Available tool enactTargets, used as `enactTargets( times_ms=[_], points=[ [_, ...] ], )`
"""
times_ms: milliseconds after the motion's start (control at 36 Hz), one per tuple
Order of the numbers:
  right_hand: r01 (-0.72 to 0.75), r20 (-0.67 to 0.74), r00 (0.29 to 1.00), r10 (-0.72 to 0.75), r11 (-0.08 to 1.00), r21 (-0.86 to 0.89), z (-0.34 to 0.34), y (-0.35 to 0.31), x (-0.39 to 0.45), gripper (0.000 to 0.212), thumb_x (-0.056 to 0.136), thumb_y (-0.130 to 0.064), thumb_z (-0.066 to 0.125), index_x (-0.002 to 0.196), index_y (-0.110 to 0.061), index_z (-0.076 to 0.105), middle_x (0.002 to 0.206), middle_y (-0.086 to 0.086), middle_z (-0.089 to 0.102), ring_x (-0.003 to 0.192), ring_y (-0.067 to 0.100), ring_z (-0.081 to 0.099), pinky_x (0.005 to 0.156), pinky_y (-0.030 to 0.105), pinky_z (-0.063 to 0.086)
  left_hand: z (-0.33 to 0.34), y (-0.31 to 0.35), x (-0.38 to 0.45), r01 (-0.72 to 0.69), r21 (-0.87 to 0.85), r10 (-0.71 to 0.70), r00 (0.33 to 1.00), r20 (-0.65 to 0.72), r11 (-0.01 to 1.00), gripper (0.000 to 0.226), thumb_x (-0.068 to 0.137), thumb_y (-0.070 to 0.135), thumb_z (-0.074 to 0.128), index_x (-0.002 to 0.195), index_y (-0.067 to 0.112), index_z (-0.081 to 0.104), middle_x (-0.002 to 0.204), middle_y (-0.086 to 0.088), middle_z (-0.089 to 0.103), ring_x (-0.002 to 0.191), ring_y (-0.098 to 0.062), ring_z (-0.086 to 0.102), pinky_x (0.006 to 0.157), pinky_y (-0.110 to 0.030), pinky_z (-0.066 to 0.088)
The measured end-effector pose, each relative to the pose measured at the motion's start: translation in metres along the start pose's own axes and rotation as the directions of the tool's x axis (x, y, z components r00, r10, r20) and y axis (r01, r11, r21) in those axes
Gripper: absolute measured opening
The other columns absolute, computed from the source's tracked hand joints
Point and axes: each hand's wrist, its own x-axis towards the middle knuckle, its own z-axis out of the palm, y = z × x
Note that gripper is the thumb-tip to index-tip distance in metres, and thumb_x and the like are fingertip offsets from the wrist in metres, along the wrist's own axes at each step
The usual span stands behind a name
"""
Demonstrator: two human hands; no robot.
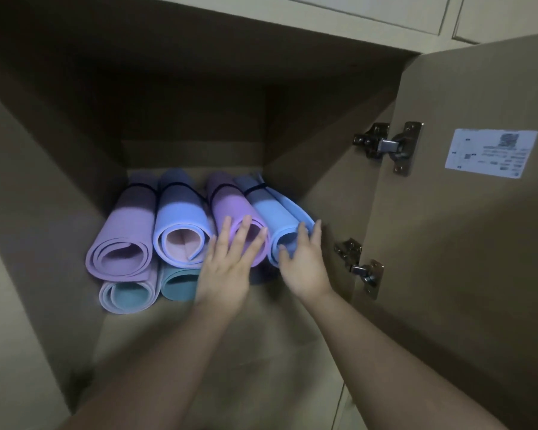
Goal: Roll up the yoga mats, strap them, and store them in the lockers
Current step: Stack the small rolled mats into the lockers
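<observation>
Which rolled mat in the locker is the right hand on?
The blue mat at the far right of the top row, beside the hinged door side. The right hand rests on its end; the left hand covers the purple mat next to it.

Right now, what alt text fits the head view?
Two bare hands, left and right, press straight fingers against rolled foam yoga mats stacked inside an open brown locker, its door swung right.

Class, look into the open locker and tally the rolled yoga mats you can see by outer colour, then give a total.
Purple mats: 2, one at the far left and one under the left hand
Blue mats: 3, one upper, one at the right hand, one lower left
Teal mats: 1, on the lower layer
Total: 6 mats in view; the hands may hide more.
</observation>
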Motion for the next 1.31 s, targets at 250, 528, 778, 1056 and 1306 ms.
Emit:
enactTargets(
  times_ms=[250, 528, 778, 1056, 1306],
  points=[
    [-0.013, 0.179, 0.983, 0.036, 0.992, -0.123, 0.006, -0.003, 0.031, 0.086, 0.096, -0.023, 0.054, 0.154, -0.007, -0.007, 0.157, 0.01, -0.03, 0.147, 0.024, -0.023, 0.118, 0.032, 0.008, 0.019, -0.008, 0.016, 0.048, 0.064, -0.061, 0.975, 0.213, 0.997, 0.081, 0.076, 0.009, 0.059, 0.151, 0.023, 0.031, 0.162, 0.001, 0.009, 0.145, -0.035, 0.007, 0.117, -0.048, 0.017],
    [-0.012, 0.269, 0.96, 0.074, 0.974, -0.225, -0.001, 0.003, 0.032, 0.094, 0.093, -0.022, 0.057, 0.154, -0.015, -0.014, 0.156, 0.005, -0.034, 0.147, 0.024, -0.023, 0.119, 0.034, 0.006, 0.0, 0.006, 0.021, 0.252, -0.129, -0.188, 0.908, 0.373, 0.959, 0.066, 0.1, 0.027, 0.042, 0.154, 0.035, 0.005, 0.161, 0.012, -0.012, 0.145, -0.03, -0.022, 0.116, -0.041, -0.013],
    [0.151, 0.052, 0.987, -0.15, 0.989, 0.0, 0.015, 0.023, -0.029, 0.077, 0.095, -0.011, 0.052, 0.156, -0.02, 0.006, 0.163, 0.006, -0.008, 0.15, 0.02, -0.009, 0.117, 0.024, 0.002, -0.006, 0.036, -0.05, 0.257, -0.354, -0.141, 0.936, 0.322, 0.899, 0.06, 0.098, 0.027, 0.044, 0.152, 0.035, 0.02, 0.162, 0.007, 0.001, 0.147, -0.017, -0.014, 0.118, -0.048, -0.005],
    [0.28, -0.299, 0.919, -0.258, 0.96, 0.032, 0.016, 0.112, -0.138, 0.048, 0.089, -0.018, 0.052, 0.134, -0.003, 0.044, 0.138, 0.019, 0.042, 0.13, 0.027, 0.035, 0.115, 0.025, 0.021, -0.011, 0.119, -0.137, 0.231, -0.515, -0.056, 0.941, 0.333, 0.825, 0.053, 0.092, 0.034, 0.033, 0.141, 0.021, 0.048, 0.154, -0.005, 0.034, 0.146, -0.026, 0.022, 0.115, -0.041, 0.011],
    [-0.087, -0.099, 0.991, 0.089, 0.996, 0.024, 0.015, 0.23, -0.245, 0.045, 0.093, -0.011, 0.058, 0.135, -0.001, 0.044, 0.136, 0.011, 0.042, 0.128, 0.019, 0.037, 0.107, 0.011, 0.028, -0.004, 0.171, -0.171, 0.306, -0.602, 0.111, 0.825, 0.555, 0.737, 0.068, 0.096, 0.025, 0.055, 0.153, 0.02, 0.02, 0.162, -0.005, 0.007, 0.148, -0.02, 0.009, 0.117, -0.033, 0.015]
  ],
)
